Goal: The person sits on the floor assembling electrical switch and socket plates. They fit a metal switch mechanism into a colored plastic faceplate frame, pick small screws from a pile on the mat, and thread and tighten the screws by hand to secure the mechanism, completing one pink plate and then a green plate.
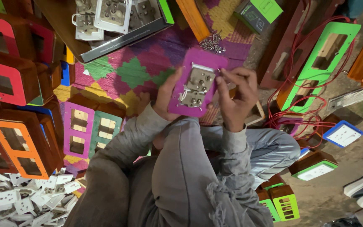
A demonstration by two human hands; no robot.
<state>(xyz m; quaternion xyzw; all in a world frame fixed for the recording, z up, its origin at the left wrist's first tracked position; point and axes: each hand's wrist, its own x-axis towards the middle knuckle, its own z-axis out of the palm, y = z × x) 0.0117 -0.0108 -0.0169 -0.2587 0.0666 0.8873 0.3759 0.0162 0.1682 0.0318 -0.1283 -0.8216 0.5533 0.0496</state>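
A purple switchboard plate (204, 59) with white sockets (198, 84) mounted on its back side is held above my knees. My left hand (164, 98) grips the plate's left edge, thumb on its face. My right hand (234, 98) is pinched at the plate's upper right edge, fingertips together on something too small to make out. A small pile of screws (212, 43) lies on the patterned mat just beyond the plate.
Wooden boxes with red, orange, purple and green cut-out faceplates (17, 138) stack at the left. A heap of white sockets (17, 197) lies at lower left. A tray of sockets (114, 21) sits ahead. Red wire (303, 120) and green frames (320, 63) lie at right.
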